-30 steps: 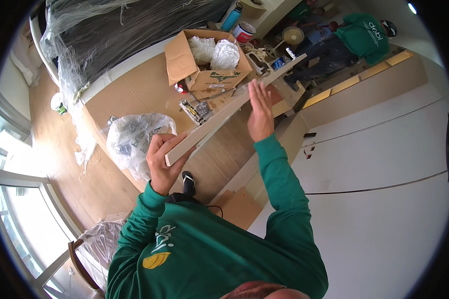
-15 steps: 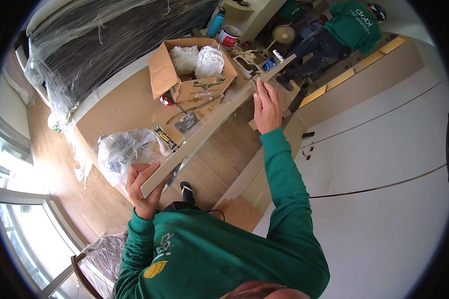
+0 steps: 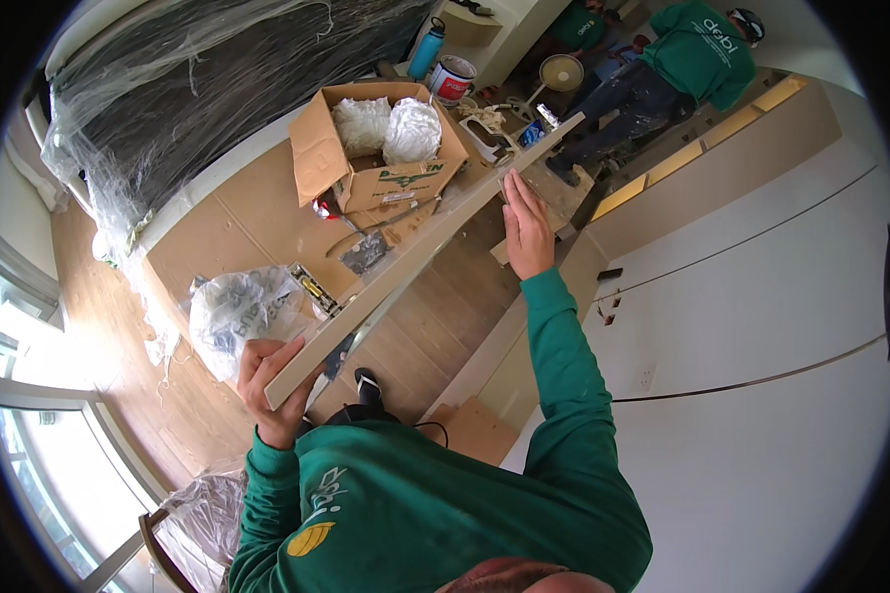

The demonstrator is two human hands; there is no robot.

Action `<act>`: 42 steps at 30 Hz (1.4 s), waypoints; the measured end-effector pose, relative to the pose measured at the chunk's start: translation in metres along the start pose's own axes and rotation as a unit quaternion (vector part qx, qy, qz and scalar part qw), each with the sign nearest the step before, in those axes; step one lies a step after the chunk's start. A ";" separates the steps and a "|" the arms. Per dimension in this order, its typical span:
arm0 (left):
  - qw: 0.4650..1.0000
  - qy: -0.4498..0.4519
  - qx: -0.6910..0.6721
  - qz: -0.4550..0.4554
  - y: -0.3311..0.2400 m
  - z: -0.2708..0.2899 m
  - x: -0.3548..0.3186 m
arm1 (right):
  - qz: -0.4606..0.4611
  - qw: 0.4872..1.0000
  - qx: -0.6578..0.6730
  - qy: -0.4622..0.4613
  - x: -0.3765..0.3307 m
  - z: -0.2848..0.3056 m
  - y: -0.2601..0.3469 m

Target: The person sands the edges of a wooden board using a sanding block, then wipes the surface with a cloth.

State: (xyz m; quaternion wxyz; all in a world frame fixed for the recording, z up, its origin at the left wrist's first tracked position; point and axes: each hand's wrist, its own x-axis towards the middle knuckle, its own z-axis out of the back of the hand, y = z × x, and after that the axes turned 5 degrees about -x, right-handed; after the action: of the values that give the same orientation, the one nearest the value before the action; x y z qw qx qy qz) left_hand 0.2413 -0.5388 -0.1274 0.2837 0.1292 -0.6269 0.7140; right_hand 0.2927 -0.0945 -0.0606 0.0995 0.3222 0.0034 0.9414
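A long, narrow pale board (image 3: 405,265) runs slantwise from near my body at left to the far right, its thin edge turned up. My left hand (image 3: 272,385) is wrapped round its near end, fingers on one side. Farther along, my right hand (image 3: 528,225) lies against the board's right side with its fingers stretched out together; its thumb is partly hidden. Just left of the board a small level-like tool (image 3: 314,289) with yellow parts rests beside a crumpled clear plastic bag (image 3: 232,314). A dark flat scrap (image 3: 365,253) lies farther along.
A cardboard box (image 3: 396,185) with white wrapped bundles stands on the cardboard-covered surface (image 3: 208,237). Behind it are a paint can (image 3: 452,79) and a blue bottle (image 3: 426,49). A co-worker in green (image 3: 697,54) stands at the far right. White panels (image 3: 752,326) line the right side.
The board's near end has shifted slightly left and toward me with my left hand. My right hand has moved slightly down, its fingers now straighter along the board.
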 end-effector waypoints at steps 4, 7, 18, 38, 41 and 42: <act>1.000 -0.006 -0.006 -0.003 0.003 0.001 0.003 | 0.016 1.000 -0.008 -0.004 0.005 0.000 0.009; 1.000 -0.012 0.003 -0.015 0.006 0.003 0.009 | 0.072 0.995 0.066 0.017 -0.007 0.009 0.068; 0.999 -0.018 0.017 -0.031 0.017 0.007 0.012 | 0.112 0.988 0.104 0.006 -0.027 0.013 0.134; 0.999 -0.014 0.007 -0.039 0.014 0.006 0.015 | 0.020 0.999 0.048 0.007 -0.008 0.009 0.108; 0.999 -0.015 0.008 -0.048 0.016 0.005 0.018 | 0.096 0.993 0.073 0.015 -0.018 0.016 0.128; 0.999 -0.015 0.010 -0.051 0.018 0.006 0.016 | 0.121 0.984 0.133 0.015 -0.026 0.020 0.150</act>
State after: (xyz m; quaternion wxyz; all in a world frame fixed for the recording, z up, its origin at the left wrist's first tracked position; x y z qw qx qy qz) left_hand 0.2171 -0.5420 -0.1327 0.3094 0.1746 -0.6166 0.7026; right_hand 0.2975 -0.2472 -0.0503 -0.0592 0.3167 0.0912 0.9423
